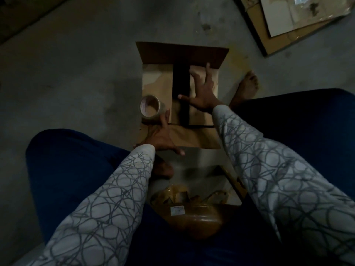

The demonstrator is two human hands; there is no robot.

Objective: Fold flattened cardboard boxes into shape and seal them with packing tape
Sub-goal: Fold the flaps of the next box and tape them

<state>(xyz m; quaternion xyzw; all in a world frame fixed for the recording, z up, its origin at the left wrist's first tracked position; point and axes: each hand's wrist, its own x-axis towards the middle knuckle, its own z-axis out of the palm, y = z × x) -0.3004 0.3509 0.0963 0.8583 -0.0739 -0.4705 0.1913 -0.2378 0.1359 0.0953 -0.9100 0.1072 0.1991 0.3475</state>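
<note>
1. The box [194, 138] stands on the floor [76, 73], between the seated person's knees, its top flaps partly folded in.
2. The far flap stands up. The left and right flaps lie inward with a dark gap between them, and the near flap hangs out toward the person.
3. The right hand [203, 95] lies flat on the right flap, fingers spread wide, its grip open.
4. The tape roll [150, 106] sits on the near corner of the left flap.
5. The left hand [160, 138] reaches up to the roll with straight fingers touching its side. Its grip is open, the thumb spread out.
6. A bare foot [247, 86] rests just right of the box.
7. Flat cardboard sheets [284, 22] lie well apart at the far right.
</note>
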